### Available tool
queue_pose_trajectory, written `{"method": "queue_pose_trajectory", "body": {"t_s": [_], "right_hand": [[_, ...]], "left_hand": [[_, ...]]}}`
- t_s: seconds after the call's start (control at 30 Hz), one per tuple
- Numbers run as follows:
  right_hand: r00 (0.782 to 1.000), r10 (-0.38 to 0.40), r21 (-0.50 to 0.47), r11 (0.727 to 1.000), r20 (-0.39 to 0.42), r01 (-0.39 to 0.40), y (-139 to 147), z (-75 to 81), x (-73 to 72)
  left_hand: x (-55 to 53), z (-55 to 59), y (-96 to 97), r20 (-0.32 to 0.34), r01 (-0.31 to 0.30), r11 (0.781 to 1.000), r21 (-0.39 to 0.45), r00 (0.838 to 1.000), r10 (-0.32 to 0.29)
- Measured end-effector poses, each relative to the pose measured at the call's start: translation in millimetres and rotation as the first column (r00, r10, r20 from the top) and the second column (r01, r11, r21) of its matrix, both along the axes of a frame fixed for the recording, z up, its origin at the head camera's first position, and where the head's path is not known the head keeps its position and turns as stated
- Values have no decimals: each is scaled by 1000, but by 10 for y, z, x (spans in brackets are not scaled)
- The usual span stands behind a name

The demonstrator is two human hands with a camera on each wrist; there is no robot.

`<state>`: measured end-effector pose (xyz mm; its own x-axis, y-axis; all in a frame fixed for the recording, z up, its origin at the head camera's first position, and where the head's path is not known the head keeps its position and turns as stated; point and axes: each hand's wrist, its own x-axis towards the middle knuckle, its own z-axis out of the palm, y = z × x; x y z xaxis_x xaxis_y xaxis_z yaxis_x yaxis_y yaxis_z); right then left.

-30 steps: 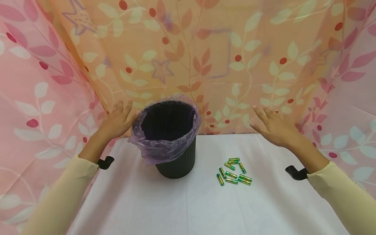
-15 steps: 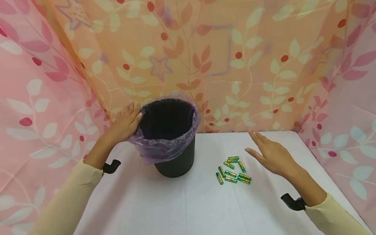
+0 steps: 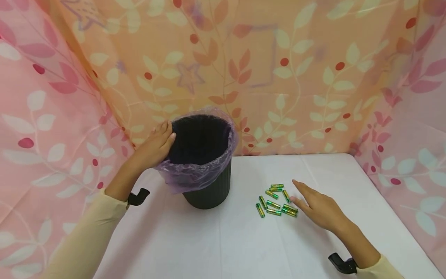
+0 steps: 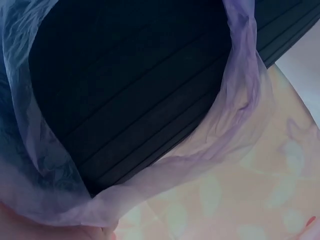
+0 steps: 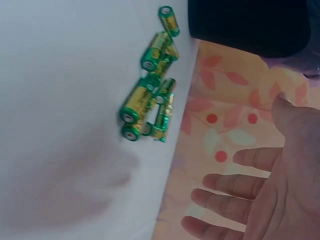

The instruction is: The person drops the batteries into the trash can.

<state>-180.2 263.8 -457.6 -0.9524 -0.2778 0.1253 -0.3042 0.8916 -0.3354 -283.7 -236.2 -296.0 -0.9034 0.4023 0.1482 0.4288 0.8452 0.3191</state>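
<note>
A black ribbed bin [image 3: 213, 193] stands upright on the white-covered table, lined with a translucent purple plastic bag [image 3: 188, 179] folded over its rim. My left hand [image 3: 155, 148] rests against the left side of that rim, fingers fairly straight. Only a sliver of the left hand [image 4: 35, 227] shows below the bag in the left wrist view. Several green and gold batteries [image 3: 273, 204] lie loosely grouped to the bin's right. Just right of them hovers my right hand [image 3: 320, 209], fingers extended, holding nothing. The right wrist view shows its spread fingers apart from the batteries [image 5: 137, 102].
White cloth covers the table [image 3: 251, 248]. An orange leaf-patterned curtain [image 3: 258, 116] hangs behind it, with pink patterned cloth [image 3: 45, 128] at the sides. A black wrist strap piece [image 3: 138, 197] sticks out from each wrist.
My left hand has moved right, from beside the bin onto its rim. My right hand has come down and nearer to the batteries. Bin and batteries stay in place.
</note>
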Motion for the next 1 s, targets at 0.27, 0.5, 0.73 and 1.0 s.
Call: {"method": "queue_pose_trajectory", "body": {"t_s": [0.27,0.5,0.73,1.0], "right_hand": [[999,-30,-31,999,32,31,-13,-265,29],[1000,-21,-9,1000,1,21,-23,-406,34],[1000,-3,-14,1000,-17,3,-67,-474,6],[998,-56,-12,998,-16,56,-101,-538,-16]], "left_hand": [[1,39,23,43,-14,999,52,999,12],[3,19,70,38,-32,999,10,999,32],[49,-17,43,30,-50,999,2,998,50],[13,-21,76,16,-46,998,-39,999,47]]}}
